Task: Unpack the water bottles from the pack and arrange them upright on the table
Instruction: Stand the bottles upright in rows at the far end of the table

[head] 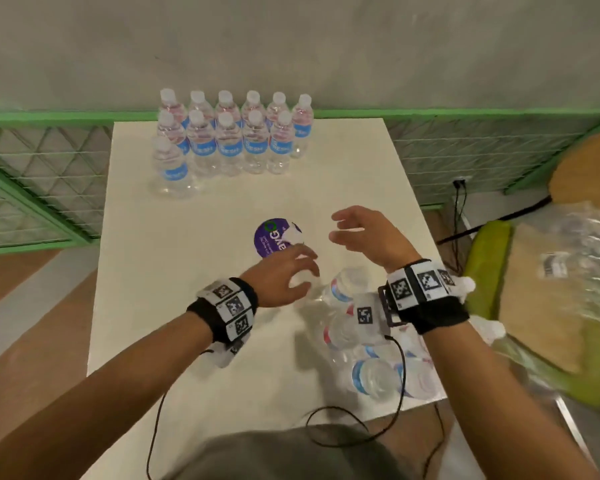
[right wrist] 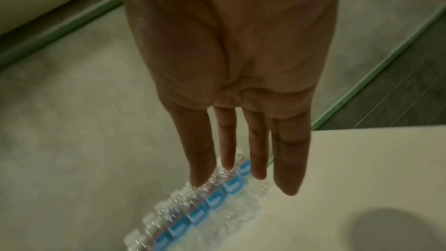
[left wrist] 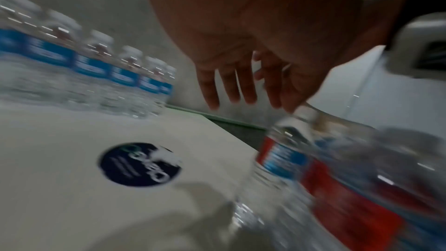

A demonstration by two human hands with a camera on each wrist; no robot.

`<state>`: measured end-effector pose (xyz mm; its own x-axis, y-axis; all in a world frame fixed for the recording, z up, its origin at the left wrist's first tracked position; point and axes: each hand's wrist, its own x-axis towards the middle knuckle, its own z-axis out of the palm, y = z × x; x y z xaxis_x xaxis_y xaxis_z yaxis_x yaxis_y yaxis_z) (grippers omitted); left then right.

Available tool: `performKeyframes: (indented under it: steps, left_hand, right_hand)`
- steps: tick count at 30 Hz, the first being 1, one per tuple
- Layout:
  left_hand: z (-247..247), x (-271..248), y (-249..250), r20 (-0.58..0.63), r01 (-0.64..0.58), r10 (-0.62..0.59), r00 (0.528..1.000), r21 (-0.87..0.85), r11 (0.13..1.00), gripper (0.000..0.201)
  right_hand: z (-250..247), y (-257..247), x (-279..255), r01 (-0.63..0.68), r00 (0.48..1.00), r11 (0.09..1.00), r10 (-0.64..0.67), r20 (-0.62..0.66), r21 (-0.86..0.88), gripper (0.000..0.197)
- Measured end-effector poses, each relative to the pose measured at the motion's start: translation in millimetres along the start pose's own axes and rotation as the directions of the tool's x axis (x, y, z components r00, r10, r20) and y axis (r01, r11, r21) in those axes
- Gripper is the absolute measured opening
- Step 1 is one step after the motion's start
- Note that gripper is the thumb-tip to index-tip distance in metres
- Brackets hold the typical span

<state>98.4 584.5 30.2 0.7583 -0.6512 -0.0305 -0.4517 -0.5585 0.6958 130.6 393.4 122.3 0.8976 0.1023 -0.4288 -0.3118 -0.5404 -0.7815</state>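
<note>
**Hovering over the pack, 12 bottles already lined up**

Reaching in from the near edge, both hands are empty. Nearest the person, the pack [head: 371,344] lies at the near right corner of the white table [head: 160,306], its remaining bottles on their sides in torn clear wrap. The head view is too blurry there to count them.

The left hand [head: 281,275] hangs over the pack's far left end with fingers spread and loosely curved down. In the left wrist view its fingertips [left wrist: 287,100] sit right at the top of the closest lying bottle [left wrist: 325,161], but with the motion blur I can't tell if they're actually touching it. Nothing is gripped either way.

The right hand [head: 368,237] is raised just past the pack, held loosely spread with the fingers a little curved, holding nothing. The right wrist view shows its fingers [right wrist: 289,159] straight and slightly apart.

Just beyond the left hand there's a round purple sticker [head: 274,239] on the tabletop.

At the far left end stand the unpacked bottles [head: 229,140]: 6 along the back edge, 5 in front of them, and 1 more by itself nearer on the left. All are upright, caps on, blue labels.

Off the table to the right, crumpled clear plastic [head: 575,251] sits on a green and tan seat.
</note>
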Motion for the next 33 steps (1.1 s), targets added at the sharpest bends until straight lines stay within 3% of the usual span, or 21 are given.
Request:
performKeyframes:
  steps: [3, 6, 11, 16, 21, 26, 33]
  left_hand:
    - [38.5, -0.7, 34.9, 0.314, -0.027, 0.043, 0.948, -0.055, 0.998, 0.052]
    - [59.4, 0.0, 50.8, 0.406, 0.089, -0.061, 0.912, -0.05, 0.995, 0.077]
    - [65.7, 3.3, 58.6, 0.264, 0.101, -0.07, 0.962, -0.104, 0.989, 0.055]
    - [28.0, -16.6, 20.8, 0.137, 0.332, -0.306, 0.942, -0.253, 0.909, 0.043]
    - [-30.4, -34.5, -30.4, -0.059, 0.455, -0.496, 0.866, -0.32, 0.831, 0.042]
    - [-73.3, -39.0, -64.3, -0.258, 0.476, -0.582, 0.771, -0.375, 0.796, 0.041]
    - [-96.4, -21.2, -102.7, -0.329, 0.525, -0.634, 0.7, -0.365, 0.769, 0.044]
  right_hand:
    - [-1.8, 31.5, -19.1, -0.064, 0.991, 0.917, 0.104, 0.081, -0.393, 0.048]
    - [2.6, 53.0, -29.2, -0.052, 0.987, 0.866, 0.121, 0.108, -0.497, 0.051]
    - [5.1, 61.2, -27.0, -0.049, 0.999, 0.889, 0.049, -0.012, -0.456, 0.033]
    - [5.4, 53.7, -11.0, -0.045, 0.999, 0.915, 0.051, 0.005, -0.401, 0.023]
    - [23.0, 18.8, 19.4, 0.052, 0.995, 0.899, -0.007, 0.104, -0.434, 0.025]
    - [49.7, -19.2, 57.4, 0.21, 0.976, 0.862, -0.157, 0.15, -0.462, 0.023]
    - [79.5, -36.5, 106.5, 0.294, 0.953, 0.864, -0.23, 0.198, -0.408, 0.029]
